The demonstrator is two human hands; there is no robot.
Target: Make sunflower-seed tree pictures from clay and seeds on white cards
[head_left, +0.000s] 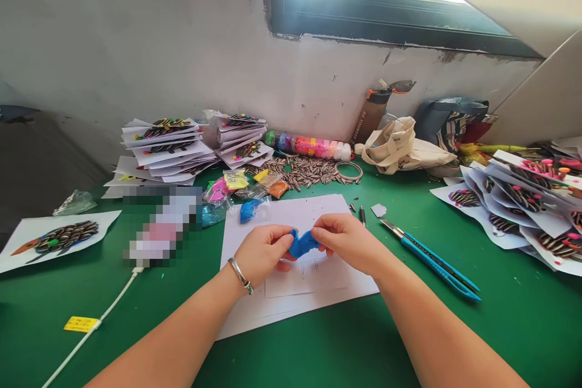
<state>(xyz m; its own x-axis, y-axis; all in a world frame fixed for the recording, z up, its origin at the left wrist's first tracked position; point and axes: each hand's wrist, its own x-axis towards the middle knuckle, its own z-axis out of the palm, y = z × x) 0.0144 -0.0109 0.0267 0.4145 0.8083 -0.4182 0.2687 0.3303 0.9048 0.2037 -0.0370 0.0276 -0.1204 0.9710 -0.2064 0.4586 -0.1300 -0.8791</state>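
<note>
A lump of blue modelling clay is stretched between my two hands above the white paper. My left hand, with a silver bangle at the wrist, pinches its left end. The other end is held in the closed fingers of my right hand. Below them a smaller white sheet with faint pencil marks lies on larger white paper. Just beyond my left hand sits a clear bag with more blue clay.
A blue utility knife with its blade out lies at right. Sunflower seeds, clay packets and a row of coloured clay tubs are behind. Stacks of seed-decorated pictures stand left and right. A phone-like blurred object trails a white cable.
</note>
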